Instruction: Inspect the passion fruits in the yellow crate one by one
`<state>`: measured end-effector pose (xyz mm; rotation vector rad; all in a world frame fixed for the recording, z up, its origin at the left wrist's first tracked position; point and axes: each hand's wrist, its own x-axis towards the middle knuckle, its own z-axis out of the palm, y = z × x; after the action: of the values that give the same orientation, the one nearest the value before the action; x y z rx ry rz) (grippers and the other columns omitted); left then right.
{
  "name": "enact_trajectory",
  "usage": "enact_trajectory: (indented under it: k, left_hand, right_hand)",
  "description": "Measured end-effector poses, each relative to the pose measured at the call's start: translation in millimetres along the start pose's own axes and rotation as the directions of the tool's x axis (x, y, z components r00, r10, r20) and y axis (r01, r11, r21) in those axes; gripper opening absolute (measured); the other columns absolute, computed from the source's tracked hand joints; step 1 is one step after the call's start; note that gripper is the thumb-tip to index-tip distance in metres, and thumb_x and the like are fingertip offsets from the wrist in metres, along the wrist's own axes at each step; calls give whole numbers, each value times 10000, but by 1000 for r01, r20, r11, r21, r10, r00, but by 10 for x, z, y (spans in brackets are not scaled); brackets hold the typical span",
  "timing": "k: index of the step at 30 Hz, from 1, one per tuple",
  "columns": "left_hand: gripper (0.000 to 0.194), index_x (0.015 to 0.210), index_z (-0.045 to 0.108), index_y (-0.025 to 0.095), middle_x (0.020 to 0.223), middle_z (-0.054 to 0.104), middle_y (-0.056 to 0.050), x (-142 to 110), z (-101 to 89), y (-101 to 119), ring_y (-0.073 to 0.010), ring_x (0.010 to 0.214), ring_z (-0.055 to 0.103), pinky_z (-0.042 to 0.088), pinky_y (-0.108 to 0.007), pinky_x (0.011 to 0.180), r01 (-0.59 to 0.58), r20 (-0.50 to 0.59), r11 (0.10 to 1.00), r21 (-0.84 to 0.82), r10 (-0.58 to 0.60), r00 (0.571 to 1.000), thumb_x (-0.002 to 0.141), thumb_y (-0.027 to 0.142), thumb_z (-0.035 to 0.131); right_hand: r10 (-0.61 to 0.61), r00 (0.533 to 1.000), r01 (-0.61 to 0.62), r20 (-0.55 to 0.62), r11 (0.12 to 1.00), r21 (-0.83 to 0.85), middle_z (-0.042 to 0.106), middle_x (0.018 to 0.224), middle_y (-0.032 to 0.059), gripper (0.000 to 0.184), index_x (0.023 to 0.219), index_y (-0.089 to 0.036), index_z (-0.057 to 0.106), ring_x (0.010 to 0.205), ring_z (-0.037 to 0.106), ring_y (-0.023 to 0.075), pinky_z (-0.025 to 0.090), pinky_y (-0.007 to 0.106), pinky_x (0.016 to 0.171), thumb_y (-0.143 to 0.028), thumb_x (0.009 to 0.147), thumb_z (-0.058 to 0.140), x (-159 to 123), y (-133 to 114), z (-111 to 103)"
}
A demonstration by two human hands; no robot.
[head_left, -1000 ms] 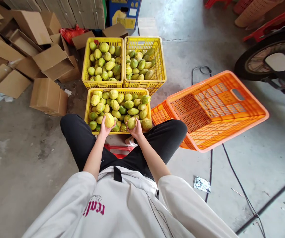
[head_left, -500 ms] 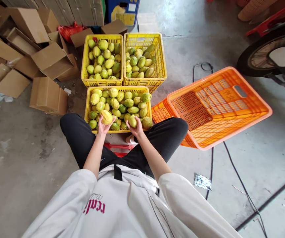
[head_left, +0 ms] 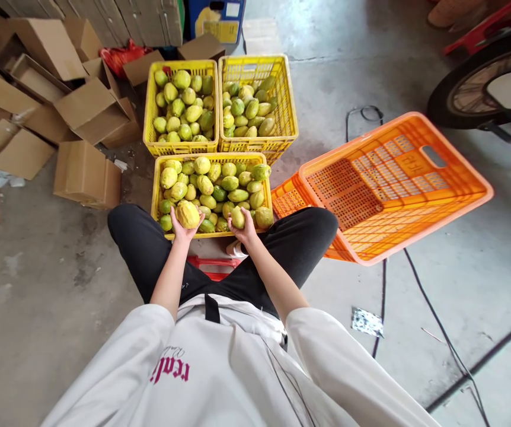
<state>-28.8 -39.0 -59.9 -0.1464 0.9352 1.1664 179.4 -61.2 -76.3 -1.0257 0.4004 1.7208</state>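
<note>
Papaya (head_left: 188, 214), by its look, has rolled over in the left hand (head_left: 184, 230) within the last second, and that hand has drifted a little outward, apart from the right hand (head_left: 246, 229). A smaller papaya (head_left: 238, 217) stays in the right hand, tipped slightly. My reading is that this is turning in the fingers rather than putting down, since neither fruit has been released.

Both fruits sit over the front edge of the near yellow crate (head_left: 211, 156), which serves as landmark. The left one is the yellower and larger, its skin lumpy and ridged; the left palm cups it from below with fingers spread around its sides. The smaller one is duller green-yellow, gripped between the right thumb and fingers.

Inside the near yellow crate lie many green-to-yellow papayas (head_left: 205, 185), piled to about rim height. Just behind it stand a left yellow crate (head_left: 182, 147) and a right yellow crate (head_left: 287, 101), the latter less full. Right of it an orange crate (head_left: 442, 196) leans, tilted; well to its left, cardboard boxes (head_left: 80, 171) are heaped.
</note>
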Motion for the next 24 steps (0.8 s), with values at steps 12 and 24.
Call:
enact_trajectory:
  k: [12, 24]
  left_hand:
    - [529, 1102, 689, 248, 848, 725, -105, 99, -60, -10, -235, 827, 721, 593, -360, 753, -7, -96, 1000, 19, 9, 995, 972, 607, 324]
    - [445, 1299, 639, 204, 1100, 760, -126, 57, 37, -83, -301, 1136, 721, 600, -480, 938, 58, -21, 998, -18, -58, 998, 967, 393, 410]
  right_hand:
    - [113, 990, -100, 89, 985, -142, 689, 688, 42, 275, 929, -195, 622, 491, 589, 128, 535, 199, 428, -458, 980, 561, 12, 18, -41]
    - [-137, 990, 137, -13, 990, -25, 718, 758, -39, 137, 991, -268, 598, 672, 703, 169, 652, 301, 578, -264, 859, 633, 135, 9, -104]
